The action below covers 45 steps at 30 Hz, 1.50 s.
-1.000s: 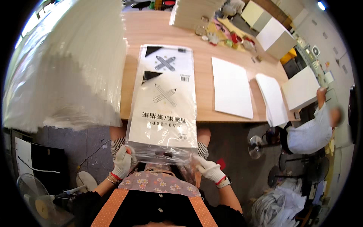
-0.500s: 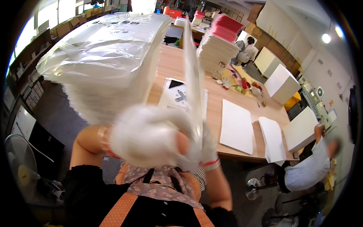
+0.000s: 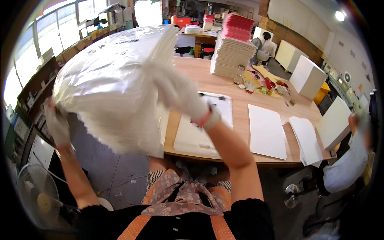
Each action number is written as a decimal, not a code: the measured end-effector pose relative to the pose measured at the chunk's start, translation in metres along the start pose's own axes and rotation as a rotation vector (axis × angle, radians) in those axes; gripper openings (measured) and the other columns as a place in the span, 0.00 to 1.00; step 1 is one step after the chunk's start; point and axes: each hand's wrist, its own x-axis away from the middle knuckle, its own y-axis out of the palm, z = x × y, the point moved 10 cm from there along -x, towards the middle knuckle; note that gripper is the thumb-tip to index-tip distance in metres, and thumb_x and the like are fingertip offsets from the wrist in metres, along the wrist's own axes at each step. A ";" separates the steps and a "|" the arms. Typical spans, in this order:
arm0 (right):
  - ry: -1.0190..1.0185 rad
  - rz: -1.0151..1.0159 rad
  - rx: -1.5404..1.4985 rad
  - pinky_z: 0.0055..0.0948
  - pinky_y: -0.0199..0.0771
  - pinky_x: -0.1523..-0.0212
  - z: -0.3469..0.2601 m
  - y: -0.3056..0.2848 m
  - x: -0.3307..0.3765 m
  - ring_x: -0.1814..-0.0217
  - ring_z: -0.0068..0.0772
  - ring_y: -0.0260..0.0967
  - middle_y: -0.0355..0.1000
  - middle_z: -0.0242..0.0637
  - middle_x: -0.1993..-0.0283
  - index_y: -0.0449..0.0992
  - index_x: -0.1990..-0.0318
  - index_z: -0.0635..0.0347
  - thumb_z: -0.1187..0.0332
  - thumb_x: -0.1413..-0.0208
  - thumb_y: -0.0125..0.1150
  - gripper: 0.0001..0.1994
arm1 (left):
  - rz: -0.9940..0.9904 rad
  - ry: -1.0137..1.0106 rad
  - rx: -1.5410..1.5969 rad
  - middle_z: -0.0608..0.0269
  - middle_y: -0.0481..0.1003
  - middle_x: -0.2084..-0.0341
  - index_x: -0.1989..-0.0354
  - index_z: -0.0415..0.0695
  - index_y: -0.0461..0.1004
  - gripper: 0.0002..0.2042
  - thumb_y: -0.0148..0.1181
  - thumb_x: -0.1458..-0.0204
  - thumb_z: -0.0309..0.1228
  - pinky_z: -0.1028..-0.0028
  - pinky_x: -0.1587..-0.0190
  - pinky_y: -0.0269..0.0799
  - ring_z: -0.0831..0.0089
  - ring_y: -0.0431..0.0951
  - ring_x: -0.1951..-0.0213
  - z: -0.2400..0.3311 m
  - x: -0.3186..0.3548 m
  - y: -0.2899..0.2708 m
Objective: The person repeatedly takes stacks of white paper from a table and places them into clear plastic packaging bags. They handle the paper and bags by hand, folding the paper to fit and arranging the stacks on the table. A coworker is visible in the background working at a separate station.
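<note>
Both gloved hands hold the big white bagged stack [image 3: 116,84] raised between them: left hand [image 3: 56,124] gripping its lower-left edge, right hand [image 3: 180,94] its right side.

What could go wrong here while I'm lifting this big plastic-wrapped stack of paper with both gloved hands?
The stack of paper is bulky and held only at its edges by the left hand and right hand, so the slick wrap might slip through the gloves. It also blocks much of your view of the table. If it drops, it could land on the flat packet at the table's near edge.
</note>
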 end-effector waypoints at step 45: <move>0.503 0.388 0.495 0.39 0.68 0.52 0.248 -0.067 0.269 0.52 0.49 0.65 0.63 0.46 0.48 0.69 0.63 0.60 0.76 0.58 0.61 0.13 | -0.847 -0.972 0.012 0.69 0.74 0.79 0.52 0.39 0.65 0.14 0.55 0.47 0.24 0.83 0.81 0.60 0.86 0.64 0.83 -0.316 0.351 0.390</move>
